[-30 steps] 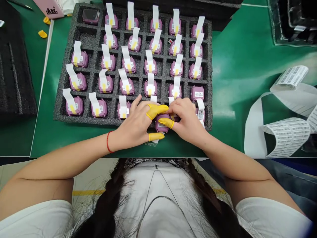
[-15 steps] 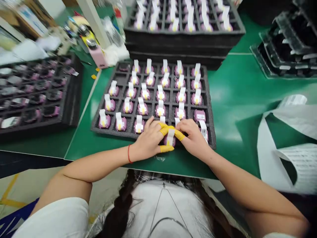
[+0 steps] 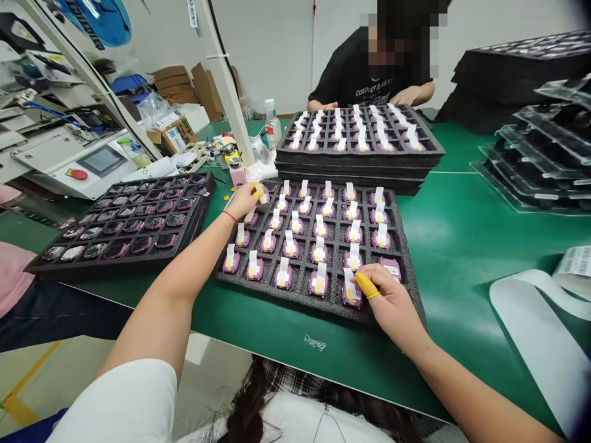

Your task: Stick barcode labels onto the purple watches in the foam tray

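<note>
A black foam tray lies in front of me, holding several purple watch bodies with white and yellow strips. My right hand, with a yellow finger cot, pinches the strip on the purple watch body in the near row. My left hand is stretched out to the tray's far left corner, fingers curled over that corner cell; what it grips is hidden.
A stack of filled foam trays stands behind, where another person works. A tray of dark watches lies at left, label roll strips at right, clear trays far right, a pink bottle near the post.
The view has lifted from the hands to the whole bench. My left hand left the near watch and reached to the far left corner. My right hand stays at the near row.
</note>
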`<state>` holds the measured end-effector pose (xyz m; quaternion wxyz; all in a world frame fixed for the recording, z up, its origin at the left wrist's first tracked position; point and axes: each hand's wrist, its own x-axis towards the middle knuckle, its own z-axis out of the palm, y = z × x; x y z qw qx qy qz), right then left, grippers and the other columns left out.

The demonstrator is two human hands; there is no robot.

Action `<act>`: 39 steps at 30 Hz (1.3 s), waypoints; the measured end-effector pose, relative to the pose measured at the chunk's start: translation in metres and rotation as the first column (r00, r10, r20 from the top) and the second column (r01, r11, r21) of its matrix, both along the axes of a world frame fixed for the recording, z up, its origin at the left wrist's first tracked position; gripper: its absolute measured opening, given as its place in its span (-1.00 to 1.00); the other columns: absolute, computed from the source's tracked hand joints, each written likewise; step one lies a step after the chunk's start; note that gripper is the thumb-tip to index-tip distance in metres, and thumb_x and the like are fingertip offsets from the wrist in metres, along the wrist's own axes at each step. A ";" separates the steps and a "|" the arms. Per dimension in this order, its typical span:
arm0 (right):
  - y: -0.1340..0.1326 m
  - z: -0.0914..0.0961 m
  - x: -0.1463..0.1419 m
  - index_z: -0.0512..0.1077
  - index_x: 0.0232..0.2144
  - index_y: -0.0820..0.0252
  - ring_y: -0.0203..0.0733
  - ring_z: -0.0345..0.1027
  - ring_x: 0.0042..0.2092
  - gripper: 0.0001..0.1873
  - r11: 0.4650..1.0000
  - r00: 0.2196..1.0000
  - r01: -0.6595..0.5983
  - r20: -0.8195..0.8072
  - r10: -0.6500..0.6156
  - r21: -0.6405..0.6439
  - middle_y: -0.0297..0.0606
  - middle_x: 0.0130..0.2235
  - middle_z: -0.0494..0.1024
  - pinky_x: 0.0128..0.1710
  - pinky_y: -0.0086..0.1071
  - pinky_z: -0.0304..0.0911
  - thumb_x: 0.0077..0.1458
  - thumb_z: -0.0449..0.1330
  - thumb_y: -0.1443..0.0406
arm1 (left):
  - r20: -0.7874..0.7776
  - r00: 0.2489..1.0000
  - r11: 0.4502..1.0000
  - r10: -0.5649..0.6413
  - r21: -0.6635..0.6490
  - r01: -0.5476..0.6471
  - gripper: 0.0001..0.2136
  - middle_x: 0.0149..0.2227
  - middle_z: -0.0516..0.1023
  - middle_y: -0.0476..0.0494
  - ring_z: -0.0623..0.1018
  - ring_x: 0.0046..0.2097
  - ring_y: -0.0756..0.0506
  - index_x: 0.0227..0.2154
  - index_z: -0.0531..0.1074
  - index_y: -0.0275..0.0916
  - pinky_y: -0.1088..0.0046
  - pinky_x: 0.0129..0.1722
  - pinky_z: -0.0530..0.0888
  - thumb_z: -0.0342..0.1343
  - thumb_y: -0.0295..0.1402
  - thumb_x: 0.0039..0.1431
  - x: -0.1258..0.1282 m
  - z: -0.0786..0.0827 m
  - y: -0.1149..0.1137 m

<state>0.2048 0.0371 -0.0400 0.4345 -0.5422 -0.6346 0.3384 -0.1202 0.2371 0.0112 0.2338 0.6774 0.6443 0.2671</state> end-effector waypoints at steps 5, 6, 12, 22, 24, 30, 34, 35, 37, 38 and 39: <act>0.002 -0.002 0.001 0.46 -0.52 0.09 -0.04 0.37 -0.18 -0.70 0.999 0.999 -0.038 0.003 0.039 -0.031 -0.18 -0.28 0.49 -0.11 -0.05 0.30 0.14 0.14 0.08 | -0.276 0.952 0.983 -0.129 -0.160 0.087 -0.67 0.02 0.46 -0.19 0.52 -0.02 -0.16 0.02 0.39 -0.30 0.18 -0.05 0.53 0.11 -0.22 0.29 -0.034 -0.010 0.042; 0.003 -0.002 0.001 0.46 -0.52 0.09 -0.04 0.37 -0.18 -0.70 0.998 0.999 -0.043 0.004 0.043 -0.034 -0.17 -0.28 0.49 -0.10 -0.05 0.30 0.14 0.13 0.09 | -0.317 0.938 0.983 -0.137 -0.159 0.089 -0.67 0.02 0.46 -0.20 0.52 -0.02 -0.16 0.03 0.38 -0.29 0.17 -0.04 0.53 0.11 -0.22 0.29 -0.036 -0.010 0.048; 0.003 0.001 0.001 0.45 -0.53 0.11 -0.06 0.36 -0.18 -0.72 0.995 0.999 -0.047 0.011 0.048 -0.086 -0.18 -0.30 0.49 -0.08 -0.09 0.28 0.12 0.12 0.11 | -0.503 0.853 0.990 -0.140 -0.070 0.121 -0.65 0.07 0.43 -0.23 0.50 0.02 -0.16 0.06 0.36 -0.28 0.13 0.00 0.51 0.11 -0.23 0.29 -0.023 -0.009 0.078; 0.003 0.002 0.002 0.45 -0.50 0.13 -0.05 0.35 -0.15 -0.72 0.993 0.998 -0.064 -0.004 0.064 -0.099 -0.15 -0.27 0.48 -0.07 -0.10 0.24 0.13 0.09 0.14 | -0.472 0.877 0.996 -0.092 -0.037 0.084 -0.65 0.05 0.44 -0.22 0.51 0.01 -0.15 0.05 0.37 -0.28 0.15 -0.02 0.52 0.12 -0.22 0.29 0.013 0.000 0.077; 0.002 0.003 0.003 0.44 -0.50 0.13 -0.06 0.34 -0.16 -0.73 0.994 0.998 -0.069 -0.004 0.069 -0.080 -0.16 -0.28 0.48 -0.08 -0.09 0.23 0.14 0.09 0.15 | -0.396 0.915 0.997 -0.069 0.004 0.077 -0.68 0.02 0.46 -0.22 0.51 -0.01 -0.15 0.02 0.38 -0.30 0.15 -0.02 0.52 0.11 -0.24 0.29 0.017 0.011 0.061; -0.002 0.004 0.003 0.44 -0.41 0.11 -0.10 0.35 -0.16 -0.83 0.996 0.996 -0.089 -0.003 0.089 0.023 -0.21 -0.28 0.49 -0.09 -0.14 0.25 0.18 0.10 0.22 | 0.002 0.968 0.968 -0.251 -0.031 0.251 -0.69 -0.22 0.57 -0.17 0.58 -0.28 -0.03 0.08 0.28 -0.34 0.42 -0.26 0.55 -0.13 -0.40 0.33 0.068 0.000 -0.059; -0.005 0.005 -0.001 0.47 -0.21 0.10 -0.10 0.36 -0.10 -0.82 0.981 0.982 -0.189 0.000 0.189 0.050 -0.19 -0.18 0.51 -0.09 -0.17 0.28 0.14 0.21 0.18 | 0.467 0.771 0.811 -0.432 -0.172 0.559 -0.71 -0.28 0.54 -0.10 0.58 -0.34 -0.01 -0.04 0.32 -0.25 0.48 -0.38 0.54 0.05 -0.31 0.20 0.105 -0.025 -0.157; -0.006 0.004 -0.002 0.47 -0.22 0.11 -0.11 0.36 -0.11 -0.81 0.975 0.975 -0.220 0.016 0.220 0.043 -0.20 -0.19 0.51 -0.10 -0.17 0.28 0.13 0.24 0.18 | 0.515 0.742 0.784 -0.429 -0.196 0.589 -0.72 -0.27 0.53 -0.10 0.58 -0.32 -0.02 -0.05 0.33 -0.24 0.46 -0.35 0.55 0.06 -0.30 0.20 0.110 -0.030 -0.173; -0.007 0.001 -0.005 0.46 -0.27 0.11 -0.13 0.35 -0.15 -0.83 0.972 0.971 -0.236 0.044 0.234 0.024 -0.23 -0.24 0.51 -0.14 -0.19 0.28 0.10 0.27 0.19 | 0.506 0.757 0.793 -0.412 -0.209 0.572 -0.73 -0.27 0.50 -0.08 0.57 -0.31 -0.01 -0.06 0.33 -0.21 0.45 -0.33 0.54 0.08 -0.29 0.20 0.116 -0.036 -0.193; -0.007 0.000 -0.006 0.45 -0.30 0.12 -0.14 0.35 -0.18 -0.85 0.974 0.973 -0.227 0.053 0.226 0.017 -0.25 -0.27 0.50 -0.16 -0.21 0.28 0.08 0.28 0.21 | 0.471 0.781 0.810 -0.410 -0.205 0.549 -0.73 -0.26 0.49 -0.07 0.57 -0.32 -0.01 -0.06 0.34 -0.21 0.45 -0.33 0.54 0.09 -0.29 0.19 0.117 -0.039 -0.197; -0.007 -0.001 -0.007 0.45 -0.32 0.12 -0.16 0.33 -0.20 -0.87 0.976 0.975 -0.215 0.057 0.214 0.014 -0.26 -0.29 0.49 -0.19 -0.22 0.27 0.07 0.29 0.23 | 0.443 0.798 0.826 -0.409 -0.191 0.530 -0.73 -0.25 0.48 -0.07 0.56 -0.33 0.00 -0.06 0.35 -0.20 0.46 -0.34 0.54 0.09 -0.30 0.19 0.118 -0.042 -0.199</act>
